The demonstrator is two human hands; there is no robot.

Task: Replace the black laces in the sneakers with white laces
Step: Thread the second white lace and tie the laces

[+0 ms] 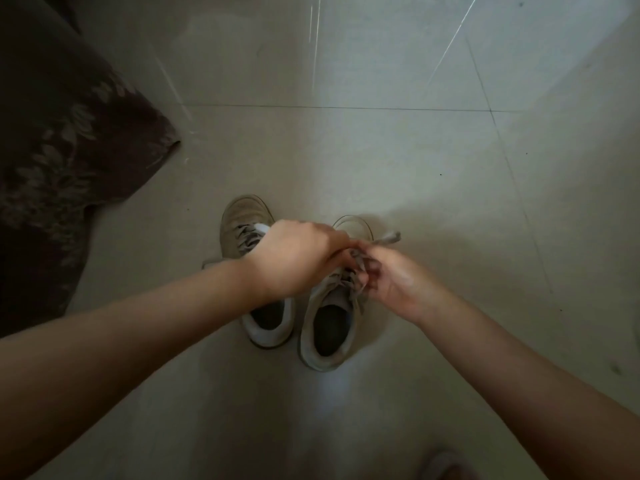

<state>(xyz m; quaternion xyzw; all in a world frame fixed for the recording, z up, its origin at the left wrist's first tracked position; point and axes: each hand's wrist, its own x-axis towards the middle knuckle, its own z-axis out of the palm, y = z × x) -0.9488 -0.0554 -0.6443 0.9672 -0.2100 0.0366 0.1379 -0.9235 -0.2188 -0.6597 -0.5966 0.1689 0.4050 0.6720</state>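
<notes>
From the head camera we look down on two pale sneakers standing side by side on a tiled floor [398, 161], toes pointing away from us. The left sneaker [242, 223] is partly covered by our left forearm, and its lacing shows light grey across the tongue. The right sneaker [329, 327] sits just beside it, its dark opening facing up toward us.

Our left hand [298, 254] reaches across above the left sneaker to the front of the right one, its fingers curled and pinching the pale lace [388, 238] there. Our right hand [391, 282] meets it from the other side, fingers curled around strands of the same lace over the eyelets. One loose end of the lace sticks out to the right past the toe of the right sneaker. Both hands touch each other at the fingertips.

At the left edge lies a dark cloth with a leaf pattern [69, 140], spread on the floor well apart from the sneakers.
</notes>
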